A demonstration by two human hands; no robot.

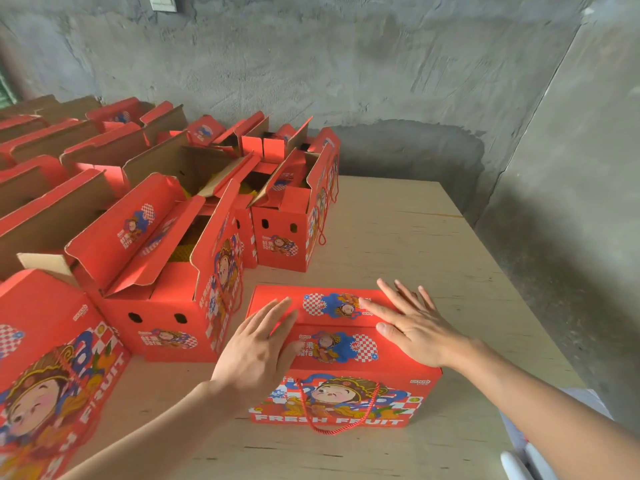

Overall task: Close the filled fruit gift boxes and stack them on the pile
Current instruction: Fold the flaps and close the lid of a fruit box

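Note:
A closed red fruit gift box [341, 344] with a cartoon figure and a red cord handle stands in front of me on the wooden table [433, 237]. My left hand [258, 348] lies flat on the left side of its lid, fingers straight. Pressing the right side of the lid, my right hand [412, 323] has its fingers spread. Just left of this box stands an open box [162, 282] with its flaps up. Another open box [294, 216] stands behind it.
Several more open red boxes [86, 161] crowd the left half of the table back to the grey concrete wall [346, 64]. A closed box [52, 358] stands at the near left edge. The table's right edge drops off beside a concrete wall.

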